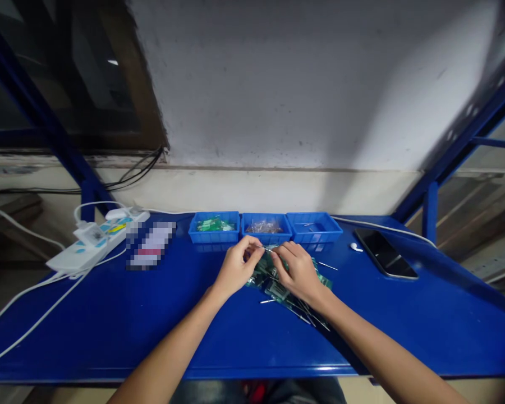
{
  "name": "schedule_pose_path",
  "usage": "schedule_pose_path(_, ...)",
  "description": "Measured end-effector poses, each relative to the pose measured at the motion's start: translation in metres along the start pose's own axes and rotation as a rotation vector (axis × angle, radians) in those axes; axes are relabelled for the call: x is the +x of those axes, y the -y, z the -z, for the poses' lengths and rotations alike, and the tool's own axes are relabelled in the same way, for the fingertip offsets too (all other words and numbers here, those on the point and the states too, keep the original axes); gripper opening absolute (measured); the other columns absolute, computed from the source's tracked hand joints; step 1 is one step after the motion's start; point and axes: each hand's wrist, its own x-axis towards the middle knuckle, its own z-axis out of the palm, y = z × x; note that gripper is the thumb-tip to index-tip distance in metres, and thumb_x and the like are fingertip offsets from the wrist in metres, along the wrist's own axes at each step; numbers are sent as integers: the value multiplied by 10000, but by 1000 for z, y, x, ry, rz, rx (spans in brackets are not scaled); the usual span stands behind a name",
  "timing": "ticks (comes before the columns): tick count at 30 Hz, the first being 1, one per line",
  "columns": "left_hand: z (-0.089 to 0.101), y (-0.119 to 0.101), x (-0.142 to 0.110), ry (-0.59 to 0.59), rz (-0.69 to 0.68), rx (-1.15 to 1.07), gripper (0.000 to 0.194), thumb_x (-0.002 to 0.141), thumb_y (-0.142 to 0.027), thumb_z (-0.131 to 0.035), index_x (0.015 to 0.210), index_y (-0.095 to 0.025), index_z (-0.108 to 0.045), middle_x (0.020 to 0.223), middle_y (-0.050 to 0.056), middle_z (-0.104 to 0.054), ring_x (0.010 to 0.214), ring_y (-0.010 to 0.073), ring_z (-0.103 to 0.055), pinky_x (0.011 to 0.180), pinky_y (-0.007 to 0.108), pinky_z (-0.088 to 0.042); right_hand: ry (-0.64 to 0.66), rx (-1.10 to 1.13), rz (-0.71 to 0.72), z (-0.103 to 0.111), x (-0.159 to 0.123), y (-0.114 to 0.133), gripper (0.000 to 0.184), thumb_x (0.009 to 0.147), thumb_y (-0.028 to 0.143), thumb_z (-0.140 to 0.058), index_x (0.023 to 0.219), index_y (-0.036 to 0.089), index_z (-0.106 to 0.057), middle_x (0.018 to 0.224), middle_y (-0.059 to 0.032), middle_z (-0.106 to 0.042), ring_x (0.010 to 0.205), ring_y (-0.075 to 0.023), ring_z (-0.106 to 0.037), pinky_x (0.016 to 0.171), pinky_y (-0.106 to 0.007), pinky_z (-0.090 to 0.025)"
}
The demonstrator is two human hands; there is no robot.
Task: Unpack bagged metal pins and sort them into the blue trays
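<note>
My left hand (238, 265) and my right hand (297, 271) meet above the middle of the table, both closed in a pinch. Between their fingertips runs a small thin metal rod (267, 249); its exact kind is too small to make out. Under my hands lies a pile of green printed plastic packets (278, 290), partly hidden by the right hand. Several slim metal rods lie on and around the pile, including a loose rod (328, 266) to its right and a short rod (267, 301) at its near left.
Three blue bins stand along the back: a left bin (214, 238) with green pieces, a middle bin (266, 216) with small clear-wrapped parts, a right bin (320, 238) with a few thin pieces. A phone (385, 255), white earbud (356, 247) and power strip (96, 244) flank them.
</note>
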Motion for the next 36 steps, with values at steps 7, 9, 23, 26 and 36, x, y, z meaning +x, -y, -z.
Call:
schedule_pose_path(7,8,-4,0,54,-195,357,192,887,-285,-480,817,-181,-625,786,17,-631,762,143,-562,736,257,-406,-18,93,-12,2,-1,1,189,918,250,-414,899,172,-585,800,-56,-597,743,-173,-499,701,-308,-362)
schedule_pose_path(9,8,-3,0,87,-196,410,215,896,-289,-463,833,-185,-640,808,24,-647,782,153,-568,752,267,-405,-9,79,17,6,-1,-1,195,916,249,-417,863,174,-589,778,-54,-587,735,-172,-492,697,-307,-359)
schedule_pose_path(23,6,-10,-3,56,-9,518,496,933,-363,-334,551,-168,-583,567,17,-617,574,130,-567,596,242,-348,-90,-37,100,14,4,-3,260,897,208,-380,668,181,-500,654,-42,-528,642,-158,-428,639,-303,-317)
schedule_pose_path(26,15,-19,-5,354,-69,476,426,907,-370,-394,600,-181,-621,596,0,-622,603,125,-573,610,236,-355,-177,-183,-120,25,16,-32,265,899,243,-378,692,176,-531,677,-54,-537,680,-173,-447,663,-306,-329)
schedule_pose_path(36,4,-16,-19,687,-133,582,65,738,-287,-621,720,-225,-621,728,-13,-628,659,143,-562,562,249,-337,-177,-452,-487,15,-1,-103,301,847,387,-486,965,159,-643,992,-147,-611,1011,-322,-423,742,-406,-348)
